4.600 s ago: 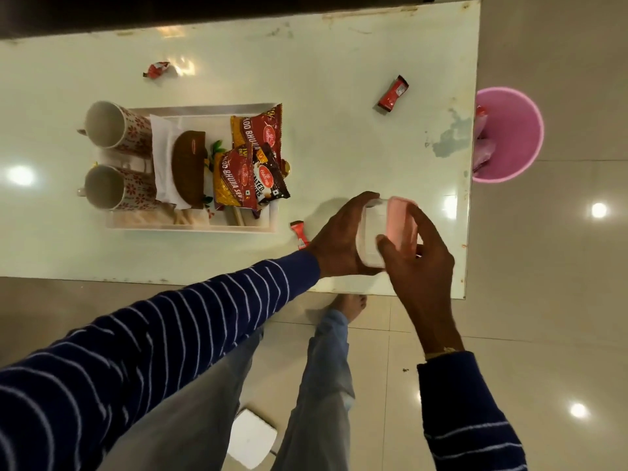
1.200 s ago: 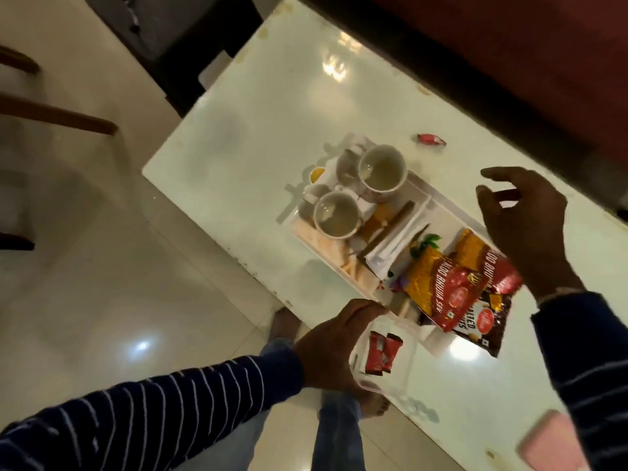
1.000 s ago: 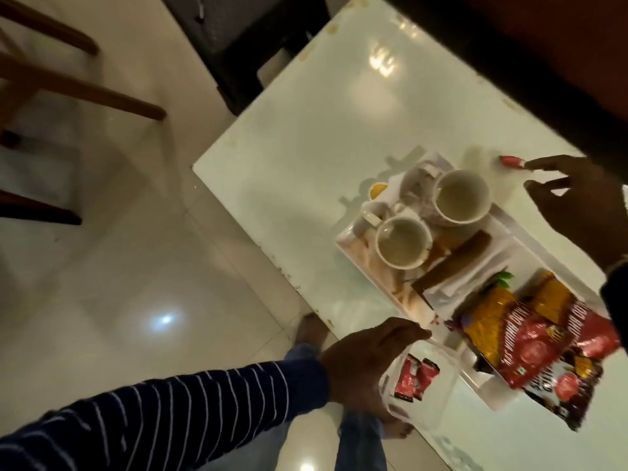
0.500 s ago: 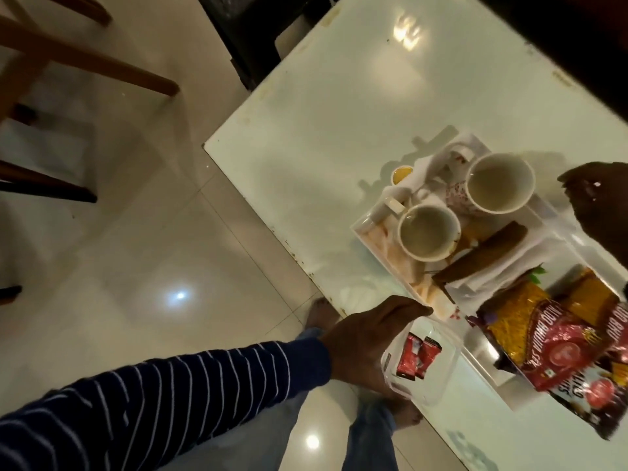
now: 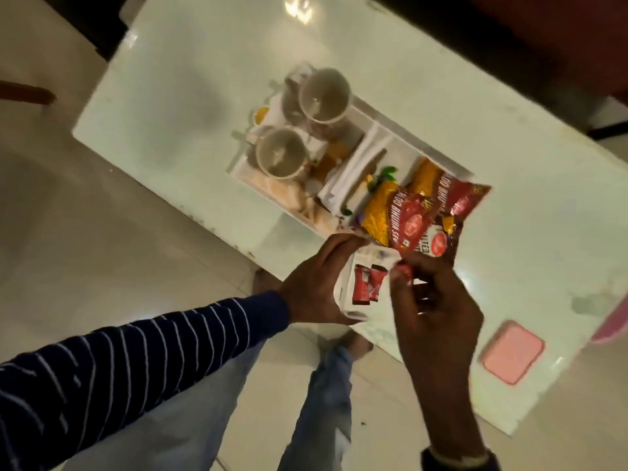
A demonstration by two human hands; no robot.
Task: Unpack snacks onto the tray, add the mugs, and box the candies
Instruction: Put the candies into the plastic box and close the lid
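I'm looking down on a pale glossy white tabletop (image 5: 390, 79) standing on shiny beige floor tiles (image 5: 102, 249), with dark furniture along the far edge. On the table a white rectangular tray (image 5: 401, 137) carries two white patterned mugs (image 5: 324, 95) at its far-left end, a folded white napkin (image 5: 353, 171) in the middle, and red-and-yellow snack packets (image 5: 418, 212) overhanging its near-right end. At the near edge of the table, my left hand (image 5: 312, 283) wraps its fingers around a small clear plastic box (image 5: 360, 287) with two red-wrapped candies (image 5: 470, 288) lying inside. My right hand (image 5: 431, 300) sits just right of the box's open mouth, fingertips pinching a small red-wrapped candy (image 5: 404, 270) at the rim. The box's flat pink square lid (image 5: 513, 350) lies on the table well to the right, near the corner.
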